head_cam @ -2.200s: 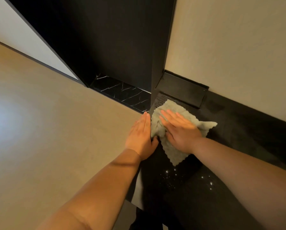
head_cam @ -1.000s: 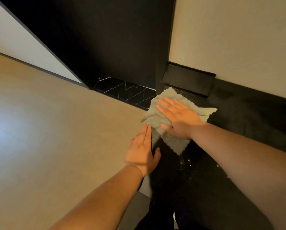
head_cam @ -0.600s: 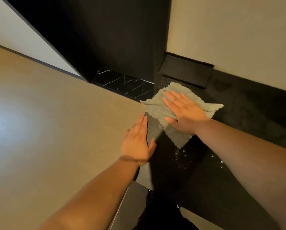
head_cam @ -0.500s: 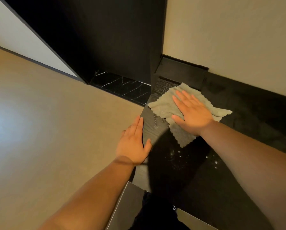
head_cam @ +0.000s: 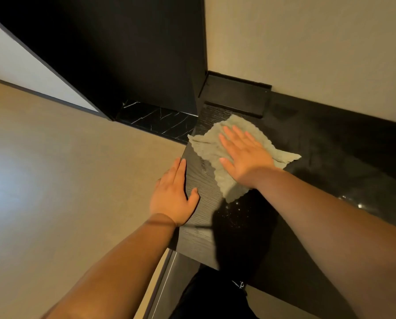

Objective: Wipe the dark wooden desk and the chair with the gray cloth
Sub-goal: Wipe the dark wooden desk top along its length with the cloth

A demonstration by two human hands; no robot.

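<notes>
Beige wall [head_cam: 307,54] fills the upper right of the view, and a tall black panel [head_cam: 123,54] stands to the left of it. Below the panel lies a strip of black marble [head_cam: 160,119] with thin white veins. On the left side a smooth beige floor [head_cam: 66,169] spreads out, with a pale glare on it.

The dark wooden desk [head_cam: 204,217] runs from the bottom of the view up to the wall, and its grain shows clearly along the left edge. At the back of the desk, against the wall, sits a low black box [head_cam: 236,96].

The gray cloth [head_cam: 206,148] lies spread on the far left part of the desk, just in front of this box. Its edges are wavy, and one corner reaches the left edge of the desk. The right hand [head_cam: 245,157] lies flat on the middle of the cloth, palm down, with straight and slightly spread fingers; it presses the cloth and grips nothing.

The left hand [head_cam: 173,199] rests on the left edge of the desk, near the cloth but apart from it. Its fingers are straight and together, the thumb lies on the desk top, and it holds nothing.

Some small bright specks [head_cam: 234,210] shine on the desk just below the cloth. Dark clothing [head_cam: 211,295] shows at the bottom, under the near edge of the desk.
</notes>
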